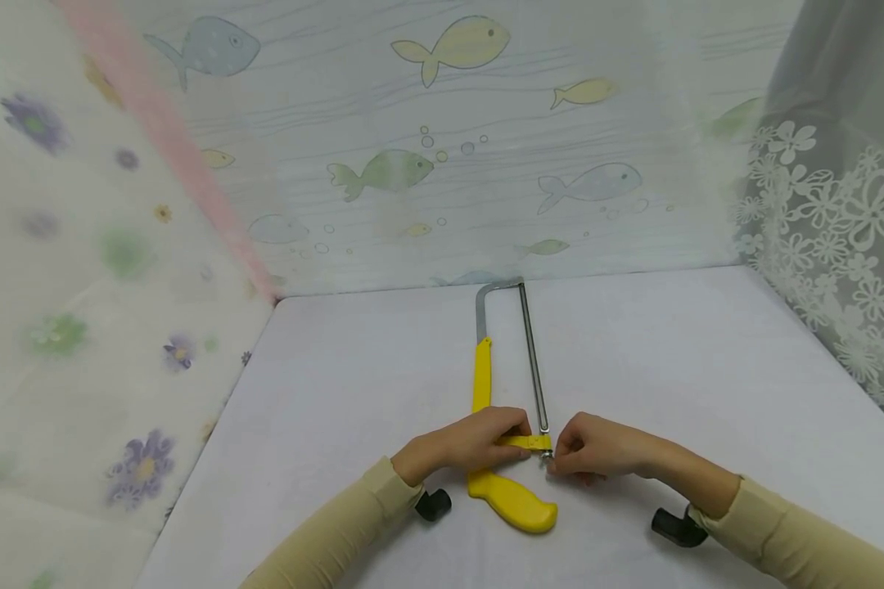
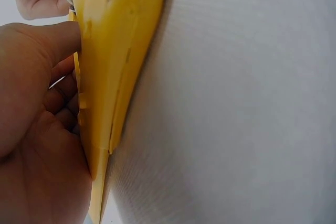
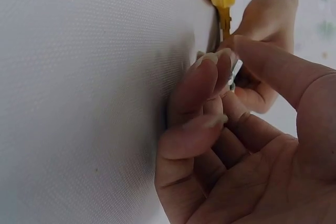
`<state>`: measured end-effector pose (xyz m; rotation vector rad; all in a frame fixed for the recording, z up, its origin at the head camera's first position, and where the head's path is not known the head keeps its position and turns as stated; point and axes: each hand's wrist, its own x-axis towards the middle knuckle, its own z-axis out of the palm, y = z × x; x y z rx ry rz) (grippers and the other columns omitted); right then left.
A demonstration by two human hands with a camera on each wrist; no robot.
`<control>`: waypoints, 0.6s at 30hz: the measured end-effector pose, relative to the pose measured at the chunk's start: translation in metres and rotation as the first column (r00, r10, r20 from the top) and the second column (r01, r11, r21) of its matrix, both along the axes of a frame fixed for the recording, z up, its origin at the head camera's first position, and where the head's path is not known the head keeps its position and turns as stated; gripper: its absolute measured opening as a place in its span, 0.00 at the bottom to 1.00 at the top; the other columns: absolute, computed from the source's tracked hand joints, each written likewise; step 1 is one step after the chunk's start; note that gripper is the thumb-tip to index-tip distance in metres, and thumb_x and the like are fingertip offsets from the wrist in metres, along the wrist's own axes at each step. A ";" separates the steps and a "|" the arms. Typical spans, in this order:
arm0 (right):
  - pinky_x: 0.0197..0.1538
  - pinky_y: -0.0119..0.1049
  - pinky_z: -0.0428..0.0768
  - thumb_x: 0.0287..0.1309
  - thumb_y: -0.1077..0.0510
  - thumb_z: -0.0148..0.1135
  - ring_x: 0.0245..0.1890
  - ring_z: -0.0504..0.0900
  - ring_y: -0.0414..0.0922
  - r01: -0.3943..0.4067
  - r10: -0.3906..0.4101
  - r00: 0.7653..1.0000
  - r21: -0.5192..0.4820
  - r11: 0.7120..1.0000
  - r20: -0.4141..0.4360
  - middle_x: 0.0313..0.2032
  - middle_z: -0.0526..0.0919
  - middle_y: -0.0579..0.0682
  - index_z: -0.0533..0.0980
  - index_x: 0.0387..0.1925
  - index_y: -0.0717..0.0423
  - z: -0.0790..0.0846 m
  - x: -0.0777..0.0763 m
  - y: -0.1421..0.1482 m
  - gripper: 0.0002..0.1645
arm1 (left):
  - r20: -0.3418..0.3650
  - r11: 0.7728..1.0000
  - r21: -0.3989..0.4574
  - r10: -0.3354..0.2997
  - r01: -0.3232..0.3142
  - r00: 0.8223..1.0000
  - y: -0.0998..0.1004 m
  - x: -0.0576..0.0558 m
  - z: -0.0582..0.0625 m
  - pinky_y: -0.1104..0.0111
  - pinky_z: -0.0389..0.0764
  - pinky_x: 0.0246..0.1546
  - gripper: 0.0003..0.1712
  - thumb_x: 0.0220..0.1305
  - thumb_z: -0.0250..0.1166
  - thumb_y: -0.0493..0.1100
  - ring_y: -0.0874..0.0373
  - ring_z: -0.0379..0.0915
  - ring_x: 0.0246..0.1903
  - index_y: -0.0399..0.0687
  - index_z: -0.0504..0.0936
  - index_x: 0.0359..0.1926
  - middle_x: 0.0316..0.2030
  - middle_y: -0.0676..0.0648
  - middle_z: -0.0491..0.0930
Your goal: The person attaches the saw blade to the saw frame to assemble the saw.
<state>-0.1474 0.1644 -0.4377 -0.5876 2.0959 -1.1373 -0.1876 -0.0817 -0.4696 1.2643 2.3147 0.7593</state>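
Note:
A hacksaw with a yellow frame [image 1: 482,375] and grey bow lies flat on the white cloth, its slim dark blade [image 1: 533,352] on the right side. My left hand [image 1: 479,438] grips the lower frame around the yellow cross-piece, just above the handle [image 1: 519,505]. In the left wrist view the thumb presses against the yellow handle [image 2: 113,51]. At the near end of the blade is a small metal wing nut [image 1: 546,458], which the thumb and fingertips of my right hand [image 1: 604,448] pinch. Those fingers partly hide the nut in the right wrist view.
White cloth [image 1: 354,368] covers the table. A fish-print curtain [image 1: 442,221] hangs along the back edge, a flowered sheet [image 1: 103,327] on the left and a lace curtain [image 1: 840,204] on the right. Black wrist-camera mounts [image 1: 435,505] sit under both forearms.

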 end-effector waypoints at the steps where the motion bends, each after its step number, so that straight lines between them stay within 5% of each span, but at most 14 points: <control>1: 0.21 0.30 0.65 0.65 0.52 0.68 0.17 0.68 0.39 0.002 -0.002 1.000 0.004 1.000 -0.001 0.17 0.76 0.46 0.83 0.26 0.60 0.000 0.000 0.000 0.16 | 0.001 1.000 -0.001 0.001 -0.001 1.000 0.000 0.000 0.000 0.78 0.72 0.41 0.06 0.74 0.64 0.45 0.67 0.68 0.37 0.51 0.76 0.45 0.39 0.59 0.76; 18: 0.17 0.27 0.60 0.69 0.49 0.64 0.14 0.72 0.39 0.030 -0.030 0.999 -0.002 1.000 0.020 0.17 0.81 0.51 0.82 0.21 0.63 0.000 0.002 -0.007 0.25 | 0.004 1.000 -0.008 -0.001 0.001 1.000 0.001 0.000 -0.001 0.78 0.72 0.42 0.05 0.74 0.64 0.45 0.67 0.68 0.37 0.51 0.76 0.45 0.39 0.59 0.76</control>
